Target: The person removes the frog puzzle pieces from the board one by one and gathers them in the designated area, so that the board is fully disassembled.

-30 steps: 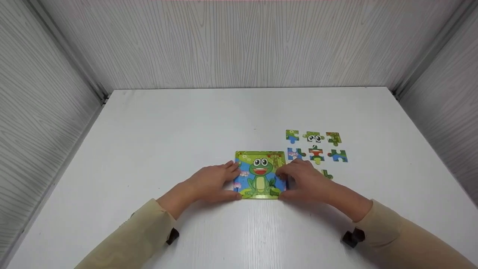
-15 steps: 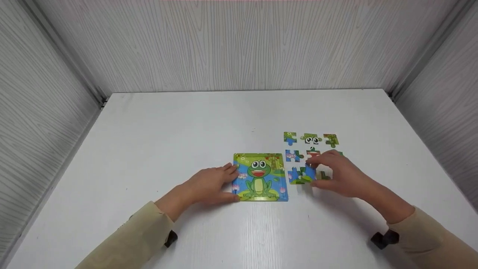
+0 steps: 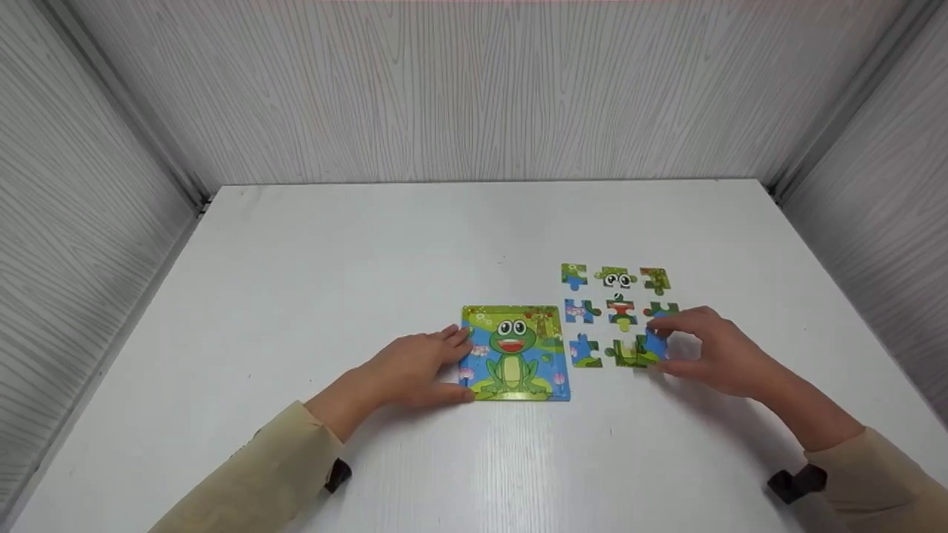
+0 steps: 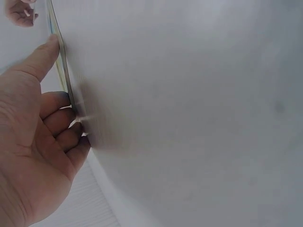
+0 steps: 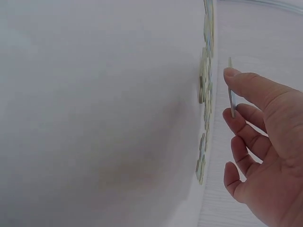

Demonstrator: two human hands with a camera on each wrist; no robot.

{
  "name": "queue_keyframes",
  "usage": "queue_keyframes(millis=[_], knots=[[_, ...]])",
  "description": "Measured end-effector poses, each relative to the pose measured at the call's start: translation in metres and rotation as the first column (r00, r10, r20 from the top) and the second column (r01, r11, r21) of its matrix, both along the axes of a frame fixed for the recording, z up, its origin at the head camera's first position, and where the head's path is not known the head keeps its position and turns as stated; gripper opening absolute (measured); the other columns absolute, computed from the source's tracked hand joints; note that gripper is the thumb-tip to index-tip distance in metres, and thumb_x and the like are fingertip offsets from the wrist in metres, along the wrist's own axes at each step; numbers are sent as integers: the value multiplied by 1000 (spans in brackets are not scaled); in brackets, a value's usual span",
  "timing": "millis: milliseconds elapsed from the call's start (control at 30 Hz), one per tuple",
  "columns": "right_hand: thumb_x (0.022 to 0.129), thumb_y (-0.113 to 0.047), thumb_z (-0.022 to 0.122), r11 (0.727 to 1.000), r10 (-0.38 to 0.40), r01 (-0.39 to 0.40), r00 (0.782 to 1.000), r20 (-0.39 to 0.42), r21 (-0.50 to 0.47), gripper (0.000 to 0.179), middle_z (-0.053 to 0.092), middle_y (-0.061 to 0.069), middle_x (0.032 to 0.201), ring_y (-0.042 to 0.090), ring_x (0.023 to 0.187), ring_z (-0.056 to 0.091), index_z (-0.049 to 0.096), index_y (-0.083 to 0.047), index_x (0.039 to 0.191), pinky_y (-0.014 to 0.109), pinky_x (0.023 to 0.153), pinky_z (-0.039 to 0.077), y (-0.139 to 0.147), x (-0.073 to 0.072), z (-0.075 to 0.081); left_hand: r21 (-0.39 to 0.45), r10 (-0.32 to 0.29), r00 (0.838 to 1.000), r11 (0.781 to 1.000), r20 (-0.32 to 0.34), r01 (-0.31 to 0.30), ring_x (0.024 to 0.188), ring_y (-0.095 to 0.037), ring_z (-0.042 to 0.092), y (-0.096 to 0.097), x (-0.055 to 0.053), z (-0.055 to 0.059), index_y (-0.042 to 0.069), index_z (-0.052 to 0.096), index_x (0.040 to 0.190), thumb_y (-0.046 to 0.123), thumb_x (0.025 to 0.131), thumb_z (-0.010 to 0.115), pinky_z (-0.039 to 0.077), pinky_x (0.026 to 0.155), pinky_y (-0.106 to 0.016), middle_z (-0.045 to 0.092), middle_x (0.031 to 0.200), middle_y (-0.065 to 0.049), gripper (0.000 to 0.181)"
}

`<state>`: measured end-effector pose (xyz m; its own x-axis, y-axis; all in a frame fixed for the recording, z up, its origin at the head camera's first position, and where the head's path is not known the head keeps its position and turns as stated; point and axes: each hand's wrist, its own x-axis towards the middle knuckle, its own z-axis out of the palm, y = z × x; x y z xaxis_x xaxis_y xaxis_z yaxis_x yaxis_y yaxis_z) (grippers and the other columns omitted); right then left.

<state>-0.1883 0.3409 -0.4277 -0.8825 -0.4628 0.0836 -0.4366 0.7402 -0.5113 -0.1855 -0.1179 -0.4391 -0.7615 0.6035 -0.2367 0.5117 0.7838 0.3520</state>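
A square frog puzzle board [image 3: 512,354] lies face up on the table. My left hand [image 3: 418,369] rests at its left side, thumb at the lower left corner and fingertips along the edge. In the left wrist view the thumb [image 4: 45,56] and fingertips touch the board's thin edge. My right hand [image 3: 715,352] pinches a blue and green puzzle piece [image 3: 654,348] between thumb and fingers, to the right of the board. The right wrist view shows this piece [image 5: 232,97] edge-on, raised above the table. It partly overlaps the bottom middle frog piece [image 3: 626,352] in the head view.
Several loose puzzle pieces lie in spaced rows right of the board, among them an eyes piece [image 3: 616,279], a mouth piece [image 3: 621,311] and a lower left piece [image 3: 585,352]. Wood-grained walls [image 3: 474,89] stand around the back and sides of the white table [image 3: 370,252].
My right hand has moved from the board's right edge off to the right, carrying the puzzle piece past the bottom row of loose pieces. My left hand has stayed at the board.
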Motion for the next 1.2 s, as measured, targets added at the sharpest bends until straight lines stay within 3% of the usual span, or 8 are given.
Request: queue_keyframes(millis=[400,833,1200], knots=[[86,-10,89,998,-58,55,996,71,38,56,70,7,123,35,122,56,69,-3,137,61,102,48,19,-2,-7,19,21,1000,1000,5,-21,159,-26,28,0,3,2,14,43,163,58,97,70,31,125,-50,34,171,-4,84],[88,-14,88,993,-116,110,985,131,52,55,68,10,128,36,125,54,68,-6,139,63,105,48,23,-3,-9,45,19,1000,999,-10,-19,158,-25,31,-2,2,-3,14,46,162,57,96,71,34,123,-50,37,170,-4,83],[86,-12,89,992,-123,120,987,98,41,55,70,12,128,38,126,54,69,-3,137,63,106,45,30,-1,-12,47,27,1000,999,-4,-27,159,-25,29,-1,1,-3,15,45,162,59,96,70,33,124,-51,37,170,-4,83]])
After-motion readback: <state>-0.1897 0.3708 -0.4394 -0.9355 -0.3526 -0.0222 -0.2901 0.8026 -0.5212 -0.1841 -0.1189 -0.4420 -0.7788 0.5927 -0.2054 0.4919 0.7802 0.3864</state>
